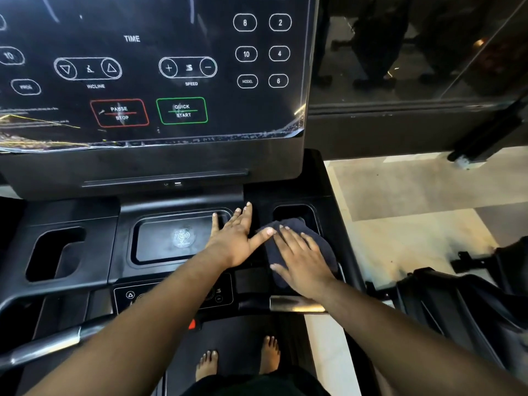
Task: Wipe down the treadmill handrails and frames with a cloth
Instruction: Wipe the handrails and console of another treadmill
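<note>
Right hand (pixel 303 260): lay flat with straight fingers, pressing on the cloth.
Left hand (pixel 235 238): flat and loose on the treadmill shelf (pixel 120 224), holding nothing.
Cloth (pixel 300 227): dark, under the right hand, beside the left thumb, by a cup hole (pixel 291 212).

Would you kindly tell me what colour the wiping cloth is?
Dark navy, nearly black, cloth under the right hand; head view.

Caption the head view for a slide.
Right hand presses a dark cloth onto the treadmill console tray; left hand rests flat beside it.
</note>
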The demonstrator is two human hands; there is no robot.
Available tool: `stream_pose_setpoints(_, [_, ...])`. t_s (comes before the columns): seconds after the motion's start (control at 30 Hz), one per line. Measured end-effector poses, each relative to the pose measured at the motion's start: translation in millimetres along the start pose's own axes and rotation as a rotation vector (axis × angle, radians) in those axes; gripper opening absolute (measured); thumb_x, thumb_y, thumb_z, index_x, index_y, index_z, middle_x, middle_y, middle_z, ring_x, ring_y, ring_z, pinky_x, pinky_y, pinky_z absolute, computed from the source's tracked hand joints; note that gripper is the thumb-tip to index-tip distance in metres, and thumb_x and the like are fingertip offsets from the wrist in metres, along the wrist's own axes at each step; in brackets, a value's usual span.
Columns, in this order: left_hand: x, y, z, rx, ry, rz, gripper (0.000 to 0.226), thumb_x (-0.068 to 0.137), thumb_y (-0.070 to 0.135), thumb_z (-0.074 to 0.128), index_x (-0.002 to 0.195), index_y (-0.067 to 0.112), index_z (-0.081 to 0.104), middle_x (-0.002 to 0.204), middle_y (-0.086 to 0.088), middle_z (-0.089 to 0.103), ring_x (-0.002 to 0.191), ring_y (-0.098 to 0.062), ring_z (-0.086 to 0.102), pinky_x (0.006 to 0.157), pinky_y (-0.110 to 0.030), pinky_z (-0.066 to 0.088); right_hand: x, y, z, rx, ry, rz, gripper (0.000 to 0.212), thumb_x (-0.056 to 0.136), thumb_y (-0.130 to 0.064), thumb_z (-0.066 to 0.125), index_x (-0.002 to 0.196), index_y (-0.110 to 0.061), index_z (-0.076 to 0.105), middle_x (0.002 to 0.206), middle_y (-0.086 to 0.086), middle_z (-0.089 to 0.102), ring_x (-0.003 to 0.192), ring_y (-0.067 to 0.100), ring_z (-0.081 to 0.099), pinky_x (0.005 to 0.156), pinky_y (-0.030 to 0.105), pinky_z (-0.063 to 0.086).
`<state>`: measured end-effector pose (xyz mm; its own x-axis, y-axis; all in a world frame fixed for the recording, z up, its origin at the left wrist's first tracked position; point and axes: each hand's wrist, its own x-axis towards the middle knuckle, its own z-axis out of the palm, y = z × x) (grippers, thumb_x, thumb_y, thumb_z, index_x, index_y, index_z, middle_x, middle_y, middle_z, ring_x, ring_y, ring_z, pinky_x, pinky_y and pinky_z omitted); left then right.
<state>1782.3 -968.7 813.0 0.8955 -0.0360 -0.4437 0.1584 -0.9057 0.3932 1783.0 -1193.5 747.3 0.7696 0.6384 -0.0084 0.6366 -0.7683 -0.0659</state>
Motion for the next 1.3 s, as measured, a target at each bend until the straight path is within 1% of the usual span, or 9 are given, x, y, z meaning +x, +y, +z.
stream_pose_setpoints(0.2, [7.4, -13.0, 7.6, -0.215, 0.101, 0.048, 0.126, 0.065, 0.103, 0.002, 0.163, 0.024, -0.013, 0.173, 0.004, 0.003, 0.157, -0.006, 0.007, 0.123, -0.054, -0.02, 72.2, -7.5, -21.5, 0.222, -0.195, -0.046, 0.083, 0.098, -0.061, 0.036, 0.165, -0.026, 0.002, 0.172, -0.007, -0.011, 0.157, 0.013, -0.018, 0.127, 0.05, -0.007])
stream_pose_setpoints(0.4, [1.2, -8.3, 8.0, 0.002, 0.064, 0.102, 0.108, 0.079, 0.092, 0.009, 0.164, 0.028, -0.006, 0.172, 0.008, -0.013, 0.158, -0.009, -0.01, 0.121, -0.057, -0.021, 99.4, 49.7, -28.4, 0.007, -0.185, 0.345, 0.077, 0.102, -0.061, 0.03, 0.165, -0.026, 0.002, 0.173, -0.006, -0.003, 0.159, 0.015, -0.005, 0.12, 0.07, -0.002])
stream_pose_setpoints(0.57, [3.0, -5.8, 6.9, 0.106, -0.022, 0.081, 0.1, 0.088, 0.085, 0.015, 0.165, 0.024, 0.0, 0.172, 0.007, -0.01, 0.157, -0.008, -0.016, 0.121, -0.059, -0.021, 41.5, 71.6, -25.0, 0.12, -0.219, 0.536, 0.071, 0.106, -0.054, 0.027, 0.165, -0.022, 0.005, 0.174, -0.002, -0.004, 0.159, 0.018, -0.005, 0.125, 0.059, 0.009])
stream_pose_setpoints(0.7, [7.4, -3.0, 8.6, 0.152, -0.057, 0.056, 0.11, 0.079, 0.091, 0.01, 0.165, 0.023, -0.002, 0.171, 0.007, -0.016, 0.155, -0.009, -0.021, 0.12, -0.064, -0.017, -5.0, 42.5, -18.5, 0.154, -0.205, 0.493, 0.084, 0.097, -0.072, 0.009, 0.165, -0.022, 0.005, 0.173, 0.001, -0.006, 0.159, 0.02, -0.011, 0.126, 0.058, -0.003])
stream_pose_setpoints(0.8, [8.4, -0.4, 9.6, 0.201, -0.081, 0.045, 0.118, 0.072, 0.095, 0.005, 0.164, 0.022, -0.008, 0.169, 0.007, -0.023, 0.154, -0.01, -0.025, 0.12, -0.065, -0.017, 4.9, 12.1, -15.8, 0.059, -0.181, 0.393, 0.094, 0.091, -0.08, 0.007, 0.16, -0.02, 0.03, 0.17, 0.003, 0.021, 0.159, 0.023, 0.009, 0.122, 0.057, -0.011])
stream_pose_setpoints(0.9, [7.9, -0.3, 10.1, 0.189, -0.084, 0.044, 0.124, 0.066, 0.098, 0.001, 0.164, 0.023, -0.009, 0.169, 0.008, -0.023, 0.154, -0.01, -0.025, 0.12, -0.064, -0.018, 36.7, 5.3, -26.9, -0.053, -0.207, 0.187, 0.096, 0.087, -0.079, 0.003, 0.136, -0.021, 0.061, 0.125, 0.004, 0.071, 0.124, 0.028, 0.061, 0.111, 0.048, 0.033])
stream_pose_setpoints(1.0, [7.3, -2.1, 9.4, 0.148, -0.083, 0.045, 0.119, 0.07, 0.096, 0.003, 0.165, 0.025, -0.007, 0.169, 0.01, -0.022, 0.154, -0.008, -0.025, 0.119, -0.063, -0.02, 42.0, 15.2, -31.5, 0.004, -0.243, 0.142, 0.085, 0.089, -0.084, 0.016, 0.112, -0.02, 0.067, 0.098, 0.004, 0.074, 0.094, 0.029, 0.069, 0.073, 0.04, 0.047])
stream_pose_setpoints(1.17, [6.8, -3.6, 9.0, 0.11, -0.074, 0.048, 0.112, 0.076, 0.093, 0.006, 0.165, 0.026, -0.005, 0.169, 0.012, -0.021, 0.153, -0.005, -0.025, 0.119, -0.062, -0.021, 20.7, -10.8, -16.2, -0.054, -0.004, 0.318, 0.067, 0.092, -0.076, 0.03, 0.091, -0.018, 0.066, 0.086, 0.003, 0.07, 0.087, 0.027, 0.066, 0.086, 0.043, 0.046])
stream_pose_setpoints(1.3, [7.4, -5.1, 9.7, 0.02, -0.056, 0.056, 0.115, 0.073, 0.094, 0.003, 0.165, 0.027, 0.001, 0.17, 0.014, -0.015, 0.153, -0.003, -0.022, 0.12, -0.06, -0.022, 48.0, -28.7, -11.7, 0.037, -0.003, 0.466, 0.061, 0.098, -0.064, 0.024, 0.089, -0.019, 0.064, 0.082, 0.004, 0.072, 0.08, 0.031, 0.069, 0.08, 0.042, 0.044])
